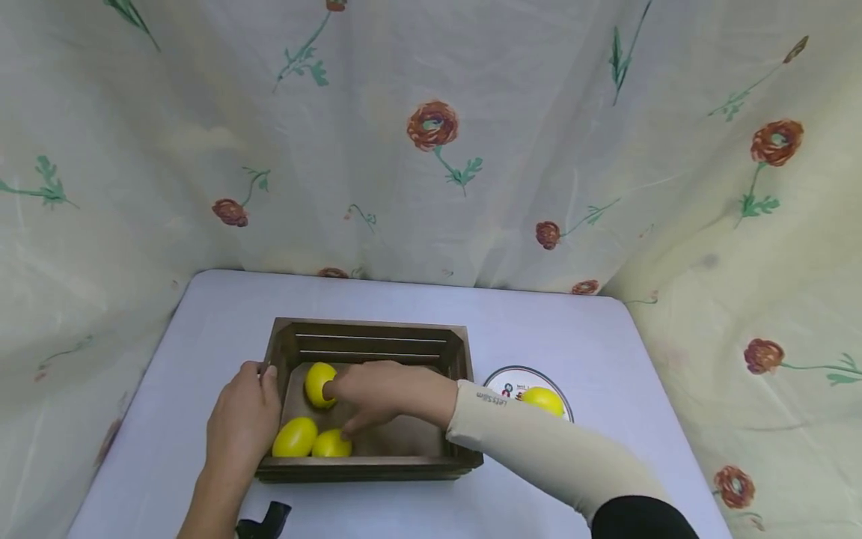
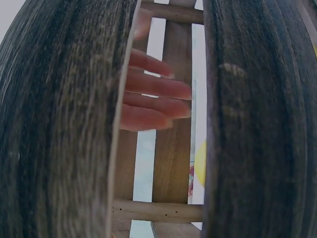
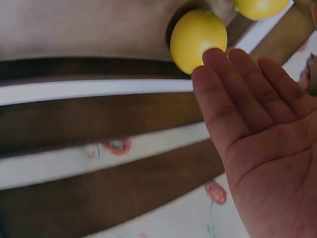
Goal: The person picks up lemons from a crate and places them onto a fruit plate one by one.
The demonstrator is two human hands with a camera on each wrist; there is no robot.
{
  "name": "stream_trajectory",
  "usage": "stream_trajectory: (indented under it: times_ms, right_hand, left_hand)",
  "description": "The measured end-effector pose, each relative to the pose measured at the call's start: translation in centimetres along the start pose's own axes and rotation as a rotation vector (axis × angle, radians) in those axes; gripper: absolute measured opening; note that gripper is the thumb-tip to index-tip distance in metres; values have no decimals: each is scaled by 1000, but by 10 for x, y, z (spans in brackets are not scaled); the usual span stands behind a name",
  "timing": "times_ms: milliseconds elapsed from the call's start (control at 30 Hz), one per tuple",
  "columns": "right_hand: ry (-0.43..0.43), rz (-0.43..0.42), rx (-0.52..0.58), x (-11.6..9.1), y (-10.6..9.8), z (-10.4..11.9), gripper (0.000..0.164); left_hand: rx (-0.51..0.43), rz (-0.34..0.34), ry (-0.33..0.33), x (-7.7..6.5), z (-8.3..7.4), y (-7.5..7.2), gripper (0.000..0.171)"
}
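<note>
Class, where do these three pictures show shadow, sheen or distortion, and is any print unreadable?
Head view: soft, fairly even light, print on the plate too small to read; left wrist view: the crate's near slats look dark and bowed, the gaps beyond the left hand pale; right wrist view: dark shadow beside the yellow fruit at the right hand's fingertips, soft sheen on its skin.

Crate (image 1: 370, 469) on the table (image 1: 572, 329), three lemons (image 1: 319, 383) in its left half: one towards the back, two side by side in front! Right hand (image 1: 387, 393) inside beside them, left hand (image 1: 241, 415) at the left end. Plate (image 1: 501, 380) to the right, fourth lemon (image 1: 542, 400) on it, curtain (image 1: 505, 150) behind.
</note>
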State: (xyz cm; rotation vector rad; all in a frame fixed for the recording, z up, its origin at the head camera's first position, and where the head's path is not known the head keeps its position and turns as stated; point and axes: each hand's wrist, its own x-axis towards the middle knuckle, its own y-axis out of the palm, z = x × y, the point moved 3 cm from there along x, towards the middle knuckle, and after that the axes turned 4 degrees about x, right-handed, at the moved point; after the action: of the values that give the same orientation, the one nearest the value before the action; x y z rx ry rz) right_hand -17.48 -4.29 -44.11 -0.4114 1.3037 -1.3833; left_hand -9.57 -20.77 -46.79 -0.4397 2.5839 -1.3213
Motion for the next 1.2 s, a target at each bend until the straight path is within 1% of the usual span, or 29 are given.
stream_trajectory:
  times_ms: [233, 367, 467, 533, 600, 700, 1067, 1200]
  right_hand:
    - [15, 51, 8, 17, 17, 5, 47]
    - [-27, 76, -22, 24, 26, 8, 34]
    - [-51, 93, -16, 28, 32, 9, 25]
    - [-35, 103, 9, 29, 35, 9, 25]
    - [-9, 105, 50, 30, 36, 9, 30]
    - [11, 113, 72, 31, 38, 9, 35]
    - [-11, 127, 73, 36, 44, 9, 37]
    - [-2, 138, 114, 38, 44, 9, 38]
  left_hand:
    - [9, 22, -1, 1, 1, 1, 46]
    - [16, 30, -2, 1, 2, 1, 46]
    - [20, 32, 0, 1, 2, 1, 46]
    - [22, 32, 2, 1, 2, 1, 46]
    - [24, 30, 4, 1, 2, 1, 46]
    - [26, 28, 2, 1, 1, 0, 46]
    - [20, 25, -1, 1, 0, 0, 46]
    - [22, 26, 3, 0, 0, 0, 46]
